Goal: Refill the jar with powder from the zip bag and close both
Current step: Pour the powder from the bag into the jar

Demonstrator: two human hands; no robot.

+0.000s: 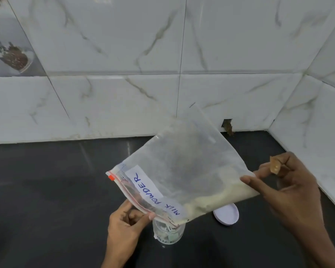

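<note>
A clear zip bag (182,167) labelled "MILK POWDER" is held tilted above the counter, its zip edge lowest. Pale powder lies along its lower edge, down to the corner over the mouth of a small glass jar (168,234) that stands on the black counter. My left hand (124,227) pinches the bag's zip edge just left of the jar. My right hand (286,188) grips the bag's raised bottom corner at the right. The jar's white lid (226,214) lies flat on the counter behind the jar, to its right, partly hidden by the bag.
The black counter (46,190) runs back to a white marble-tiled wall (124,105) and meets a side wall (317,132) at the right. A small dark gap (227,125) shows at the base of the back wall.
</note>
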